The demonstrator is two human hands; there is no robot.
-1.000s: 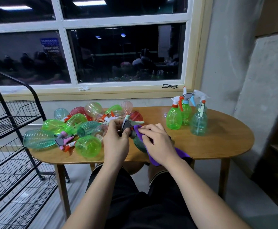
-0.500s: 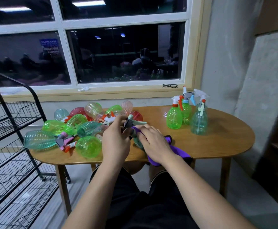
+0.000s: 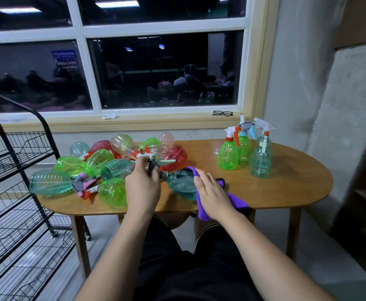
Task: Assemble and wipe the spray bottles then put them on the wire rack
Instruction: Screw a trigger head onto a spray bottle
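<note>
Two hands on one teal spray bottle (image 3: 181, 184), lying on its side near the front edge of the tabletop (image 3: 286, 187), nozzle end pointing left. At the neck, left hand (image 3: 143, 190), fingers (image 3: 155, 173) curled tight round the grey trigger head (image 3: 152, 162) and gripping it. Over the body, right hand (image 3: 213, 192) with the purple cloth (image 3: 236, 202) trapped beneath it, thumb laid along the cloth, remaining fingers curved down the far side and mostly hidden, pressing cloth against plastic. Off to the right, three assembled bottles standing upright and close together: green one (image 3: 227, 156) in front, second green one (image 3: 244, 146) behind, pale teal one (image 3: 260, 162) rightmost. Heap of loose bottles (image 3: 112, 166) and spare trigger parts just beside the left hand. Black wire rack (image 3: 14, 159) at far left, beside the tabletop, well apart from the held bottle.
</note>
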